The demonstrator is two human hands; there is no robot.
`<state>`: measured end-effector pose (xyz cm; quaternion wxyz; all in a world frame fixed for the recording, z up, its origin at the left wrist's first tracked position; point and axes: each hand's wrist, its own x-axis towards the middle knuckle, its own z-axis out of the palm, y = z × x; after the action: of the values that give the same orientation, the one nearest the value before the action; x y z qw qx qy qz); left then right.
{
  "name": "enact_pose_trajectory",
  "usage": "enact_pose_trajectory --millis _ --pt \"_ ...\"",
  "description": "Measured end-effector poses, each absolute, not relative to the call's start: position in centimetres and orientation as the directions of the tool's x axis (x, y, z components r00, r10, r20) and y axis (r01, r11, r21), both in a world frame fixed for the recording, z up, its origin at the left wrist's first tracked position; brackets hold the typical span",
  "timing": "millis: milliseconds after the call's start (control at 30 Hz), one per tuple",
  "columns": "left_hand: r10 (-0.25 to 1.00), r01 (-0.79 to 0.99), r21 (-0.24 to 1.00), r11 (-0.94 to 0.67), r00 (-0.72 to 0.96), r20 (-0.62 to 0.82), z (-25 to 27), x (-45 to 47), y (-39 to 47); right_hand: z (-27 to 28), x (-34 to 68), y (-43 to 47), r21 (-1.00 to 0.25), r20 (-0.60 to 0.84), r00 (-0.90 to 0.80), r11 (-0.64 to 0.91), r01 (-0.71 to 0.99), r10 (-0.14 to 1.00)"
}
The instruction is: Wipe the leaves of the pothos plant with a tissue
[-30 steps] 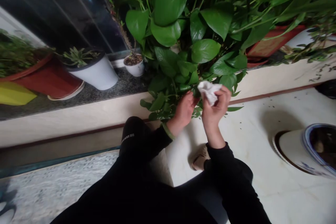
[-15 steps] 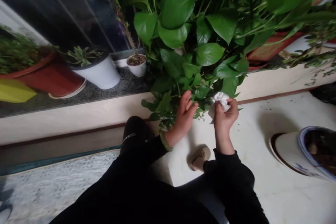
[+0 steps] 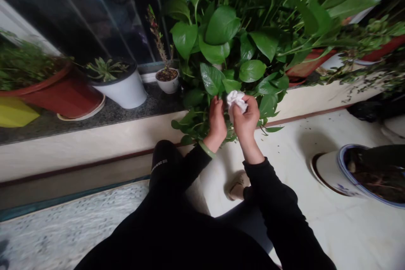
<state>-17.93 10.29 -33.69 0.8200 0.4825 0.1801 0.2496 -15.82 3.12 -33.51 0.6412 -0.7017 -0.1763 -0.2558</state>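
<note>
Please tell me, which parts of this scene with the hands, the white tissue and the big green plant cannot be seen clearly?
All in the head view:
- Left hand: its palm and fingertips are turned away among the leaves, so what it grips is hidden.
- Tissue: crumpled in the right hand, partly covered by fingers.
- Plant: its pot is hidden behind the leaves.
- Blue-rimmed pot: cut off by the right edge.
- Window glass: dark, nothing behind it readable.

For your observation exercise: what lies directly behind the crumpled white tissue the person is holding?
Behind the white tissue, held in the right hand, hang the leafy plant's broad green leaves. The left hand touches a leaf beside it. The plant's pot cannot be seen: foliage covers it.
</note>
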Motion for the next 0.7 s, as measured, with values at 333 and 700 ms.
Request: enact_pose_trajectory --millis 333,700 --pt "0.265 0.024 0.826 0.564 0.941 -0.209 -32.7 -18.1 12.5 -35.8 -17.4 2.3 -0.893 0.438 0.855 -0.022 0.45 -0.279" --pt "0.3 0.045 0.854 0.518 0.926 -0.231 -33.1 -18.6 12.1 -36.7 -16.3 5.7 -0.855 0.51 0.76 -0.143 0.499 -0.402"
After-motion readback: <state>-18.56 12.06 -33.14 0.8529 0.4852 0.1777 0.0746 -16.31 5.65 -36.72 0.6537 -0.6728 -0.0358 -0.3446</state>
